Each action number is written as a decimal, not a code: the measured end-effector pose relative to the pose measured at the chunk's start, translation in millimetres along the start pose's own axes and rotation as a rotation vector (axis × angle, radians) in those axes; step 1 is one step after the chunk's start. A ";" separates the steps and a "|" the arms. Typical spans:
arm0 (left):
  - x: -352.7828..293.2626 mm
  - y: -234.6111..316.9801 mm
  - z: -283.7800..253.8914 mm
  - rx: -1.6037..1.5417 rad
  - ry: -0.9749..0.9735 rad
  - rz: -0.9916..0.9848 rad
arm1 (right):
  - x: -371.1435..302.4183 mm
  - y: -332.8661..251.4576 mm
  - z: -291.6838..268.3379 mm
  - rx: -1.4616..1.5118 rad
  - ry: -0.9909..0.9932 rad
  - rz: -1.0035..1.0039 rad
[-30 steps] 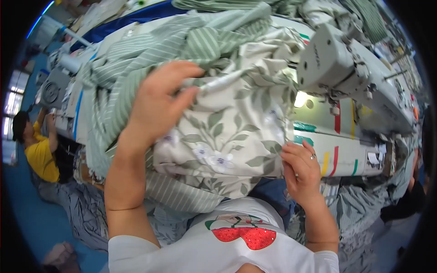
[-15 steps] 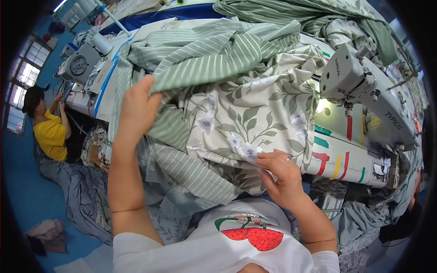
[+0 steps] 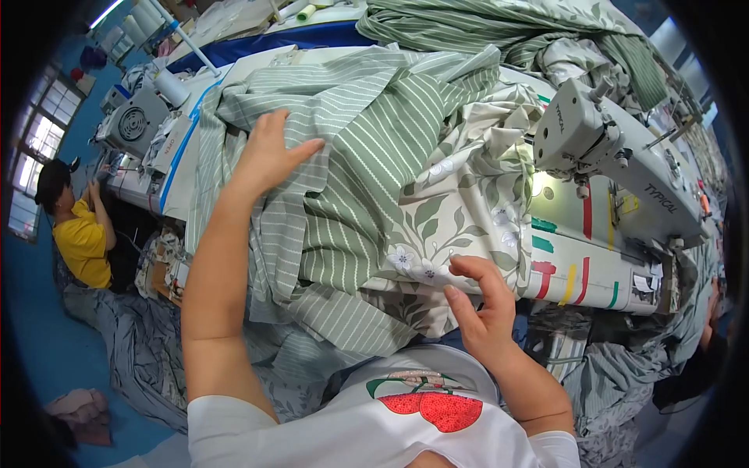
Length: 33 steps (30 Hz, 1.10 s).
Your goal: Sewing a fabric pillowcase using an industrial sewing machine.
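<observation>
A big heap of green fabric with white stripes (image 3: pixel 367 148) lies across the sewing table, over a cream cloth printed with green leaves (image 3: pixel 460 226). My left hand (image 3: pixel 269 152) rests flat on the striped fabric, fingers spread, at the heap's left side. My right hand (image 3: pixel 480 300) is at the near edge of the leaf-print cloth, pinching its hem between thumb and fingers. A white sewing machine (image 3: pixel 616 156) stands to the right, its needle end just beyond the cloth.
The white machine table (image 3: pixel 593 265) carries coloured tape marks. More striped fabric (image 3: pixel 499 23) is piled at the back. A second sewing machine (image 3: pixel 136 125) stands at the left, where a person in a yellow shirt (image 3: pixel 78 234) sits. Cloth lies on the blue floor (image 3: pixel 125 351).
My left hand has moved left and up across the pile, dragging the striped fabric over the leaf print. My right hand has shifted left along the near edge and taken hold of the hem.
</observation>
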State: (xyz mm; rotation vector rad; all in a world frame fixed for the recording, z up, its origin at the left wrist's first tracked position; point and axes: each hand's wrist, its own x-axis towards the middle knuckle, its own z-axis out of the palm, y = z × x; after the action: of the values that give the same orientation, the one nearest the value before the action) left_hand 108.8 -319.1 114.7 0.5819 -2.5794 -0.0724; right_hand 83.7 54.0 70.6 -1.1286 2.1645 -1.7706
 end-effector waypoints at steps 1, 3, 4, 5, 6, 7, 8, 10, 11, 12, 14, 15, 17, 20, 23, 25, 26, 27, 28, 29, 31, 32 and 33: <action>3.9 -2.5 4.1 0.088 0.007 -0.009 | 3.2 -4.4 0.2 -0.004 -0.014 -0.045; 16.9 -15.8 -4.2 0.009 -0.201 -0.121 | 9.3 -16.1 1.3 -0.009 -0.043 -0.137; 24.7 -19.1 -10.8 -0.077 -0.417 -0.230 | 14.0 -21.9 2.3 -0.010 -0.035 -0.141; 29.0 -20.6 -15.6 -0.162 -0.631 -0.342 | 20.8 -29.2 5.1 0.098 -0.075 -0.137; 26.1 -21.6 -19.5 -0.158 -0.624 -0.338 | 28.1 -36.7 10.5 0.207 -0.116 -0.134; 23.4 -4.0 -26.2 -0.680 -0.562 -0.363 | 36.5 -43.5 17.9 0.195 -0.096 -0.131; 17.7 14.0 -38.3 -1.194 -0.475 -0.382 | 46.0 -52.7 30.5 0.499 -0.009 0.048; 8.9 60.3 -66.3 -1.316 -0.511 -0.335 | 71.8 -54.3 45.2 0.793 0.094 0.224; 3.7 81.1 -77.6 -1.440 -0.546 -0.296 | 87.6 -45.9 48.0 0.847 0.186 0.345; -6.8 93.8 -91.5 -1.443 -0.559 -0.281 | 95.0 -40.7 48.1 0.910 0.273 0.466; -22.0 110.0 -105.8 -1.089 -0.816 0.110 | 91.8 -32.7 37.9 1.064 0.126 0.477; -15.1 109.7 -102.0 -1.096 -0.827 0.127 | 88.8 -28.3 31.1 1.217 -0.043 0.489; 13.7 102.4 -90.9 -1.169 -0.932 0.215 | 79.6 -26.4 16.6 1.360 -0.198 0.492; 61.7 104.2 -15.6 -1.303 -0.689 0.058 | 50.0 -36.5 3.4 1.137 -0.238 0.705; 73.0 93.7 89.0 -1.066 -0.564 0.005 | 12.7 -22.6 -5.6 0.895 -0.163 0.708; 68.5 41.5 147.8 -0.236 -0.417 0.133 | -13.9 -8.9 -13.4 0.845 -0.098 0.749; 67.7 55.7 149.1 -0.081 -0.416 0.027 | -26.4 2.5 -27.5 0.833 -0.052 0.761; 62.7 65.3 138.1 0.087 -0.402 -0.084 | -39.0 9.5 -40.8 0.703 0.032 0.777; 60.1 30.0 139.9 0.103 -0.409 -0.157 | -49.7 14.4 -46.1 0.587 0.072 0.787; 59.5 -14.8 142.3 0.121 -0.415 -0.230 | -60.5 20.9 -50.8 0.600 0.061 0.789; 47.5 -89.7 134.9 0.236 -0.309 -0.209 | -78.2 34.1 -56.7 0.529 0.074 0.773; 48.3 -94.3 127.1 0.248 -0.316 -0.207 | -81.9 38.7 -57.2 0.491 0.091 0.767; 50.3 -101.0 115.7 0.203 -0.374 -0.219 | -81.2 40.5 -56.5 0.504 0.087 0.772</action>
State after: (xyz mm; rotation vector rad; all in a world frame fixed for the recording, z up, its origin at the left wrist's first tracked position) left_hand 53.6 -438.1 20.2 1.0101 -2.8917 0.0089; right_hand 93.1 149.6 23.8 -0.0716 1.6697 -1.8019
